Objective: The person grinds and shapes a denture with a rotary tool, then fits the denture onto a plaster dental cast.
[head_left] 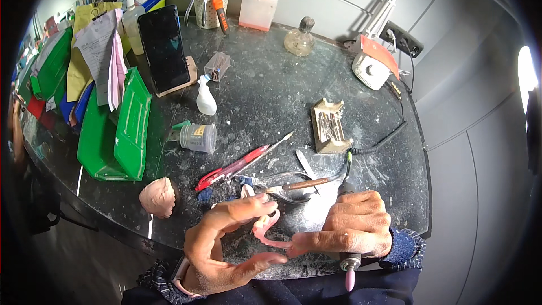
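Note:
My left hand [217, 243] curves around a thin, curved pink denture base [261, 230], its forefinger at the upper end and its thumb close to the lower end. Wrapped in my right fist [355, 223] is a dark rotary handpiece [350, 262], its pink grinding tip [350, 281] pointing toward my lap. The right thumb touches the lower end of the denture base. Past my fingers lie a wooden-handled tool [305, 184], a red pen-like tool [234, 166] and a white-bladed tool [306, 165]. A pale pink cast [158, 197] sits left of my left hand.
Green bins [131, 130] with papers stand at the left, beside a propped phone [164, 51]. A bur block [330, 127], a clear cup [199, 138], a white dropper bottle [206, 99] and a glass burner [300, 38] are farther back. A cord [384, 139] runs along the right.

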A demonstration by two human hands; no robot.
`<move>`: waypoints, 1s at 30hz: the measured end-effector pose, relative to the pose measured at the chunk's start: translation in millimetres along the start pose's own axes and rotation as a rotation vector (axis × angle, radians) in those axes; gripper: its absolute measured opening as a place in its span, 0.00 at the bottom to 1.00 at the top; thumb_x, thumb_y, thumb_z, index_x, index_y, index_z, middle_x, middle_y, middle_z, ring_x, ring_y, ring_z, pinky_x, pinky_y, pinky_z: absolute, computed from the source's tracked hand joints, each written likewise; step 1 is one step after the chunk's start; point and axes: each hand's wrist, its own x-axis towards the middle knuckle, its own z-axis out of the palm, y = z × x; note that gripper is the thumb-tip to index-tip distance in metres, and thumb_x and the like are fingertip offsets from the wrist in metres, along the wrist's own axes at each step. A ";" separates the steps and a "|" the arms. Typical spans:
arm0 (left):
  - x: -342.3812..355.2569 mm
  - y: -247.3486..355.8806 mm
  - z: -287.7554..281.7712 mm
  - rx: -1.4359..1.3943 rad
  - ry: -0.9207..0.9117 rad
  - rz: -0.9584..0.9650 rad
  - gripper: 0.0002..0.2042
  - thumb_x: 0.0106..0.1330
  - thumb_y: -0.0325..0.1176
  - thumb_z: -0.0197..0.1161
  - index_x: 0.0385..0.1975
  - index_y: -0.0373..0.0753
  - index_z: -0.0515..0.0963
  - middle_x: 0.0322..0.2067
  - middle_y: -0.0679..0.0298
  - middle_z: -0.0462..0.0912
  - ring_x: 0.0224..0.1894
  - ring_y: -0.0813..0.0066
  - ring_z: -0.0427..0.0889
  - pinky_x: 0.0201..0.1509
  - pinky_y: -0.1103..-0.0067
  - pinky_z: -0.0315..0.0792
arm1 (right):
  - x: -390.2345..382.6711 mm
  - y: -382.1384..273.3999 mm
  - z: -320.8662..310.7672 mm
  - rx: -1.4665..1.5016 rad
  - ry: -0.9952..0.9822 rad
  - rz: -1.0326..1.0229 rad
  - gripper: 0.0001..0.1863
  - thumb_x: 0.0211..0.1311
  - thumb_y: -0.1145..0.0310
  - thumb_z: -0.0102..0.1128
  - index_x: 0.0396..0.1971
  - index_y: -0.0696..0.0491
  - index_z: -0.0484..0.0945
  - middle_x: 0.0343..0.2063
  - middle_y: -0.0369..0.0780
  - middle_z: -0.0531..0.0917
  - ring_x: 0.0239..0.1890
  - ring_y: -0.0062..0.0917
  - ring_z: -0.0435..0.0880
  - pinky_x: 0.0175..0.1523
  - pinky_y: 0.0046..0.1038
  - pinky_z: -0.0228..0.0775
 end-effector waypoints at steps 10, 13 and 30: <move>0.5 4.1 0.3 0.255 -0.025 0.210 0.10 0.51 0.36 0.70 0.21 0.37 0.77 0.20 0.63 0.79 0.32 0.69 0.80 0.43 0.71 0.75 | -0.9 2.9 8.7 -0.267 0.125 0.149 0.28 0.30 0.39 0.68 0.16 0.50 0.72 0.08 0.28 0.67 0.08 0.16 0.66 0.14 0.19 0.50; 0.5 6.4 2.7 0.252 -0.016 0.204 0.06 0.47 0.27 0.71 0.25 0.37 0.82 0.22 0.67 0.81 0.32 0.72 0.80 0.36 0.78 0.73 | -3.9 -1.0 14.0 -0.320 0.088 0.202 0.29 0.37 0.36 0.63 0.13 0.49 0.69 0.08 0.29 0.66 0.08 0.19 0.67 0.14 0.21 0.51; -6.7 1.1 -3.4 0.291 -0.010 0.298 0.07 0.48 0.30 0.71 0.26 0.41 0.81 0.25 0.69 0.82 0.34 0.74 0.81 0.45 0.75 0.75 | 2.0 -7.3 15.0 -0.332 -0.007 0.175 0.26 0.43 0.43 0.64 0.12 0.49 0.64 0.09 0.30 0.65 0.10 0.17 0.68 0.15 0.19 0.58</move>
